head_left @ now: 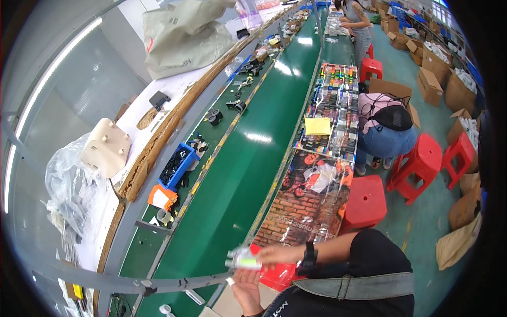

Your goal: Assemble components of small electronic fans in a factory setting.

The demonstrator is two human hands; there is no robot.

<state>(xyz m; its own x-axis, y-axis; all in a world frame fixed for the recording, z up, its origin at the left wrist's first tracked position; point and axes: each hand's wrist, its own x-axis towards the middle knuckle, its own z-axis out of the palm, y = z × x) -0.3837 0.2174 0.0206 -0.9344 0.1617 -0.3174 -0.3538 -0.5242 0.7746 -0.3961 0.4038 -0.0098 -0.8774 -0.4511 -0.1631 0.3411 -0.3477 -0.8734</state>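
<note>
My right hand (275, 255), with a dark watch on its wrist, pinches a small clear-and-grey packet (244, 259) with a yellow-green patch. The packet is slightly blurred, so its contents cannot be made out. Just below it, my left hand (246, 289) is palm up with its fingers stretched out. Its fingertips are close to the packet's lower edge; whether they touch it I cannot tell. Under and beside my right hand lies the red end of a printed sheet (301, 222) with a brick pattern.
A green conveyor belt (232, 195) runs away from me, with a grey metal bar (179, 279) across its near end. A blue bin (177, 166) of black parts stands left of it. Red stools (364, 201), cartons (430, 87) and a bent-over person (388, 132) are on the right.
</note>
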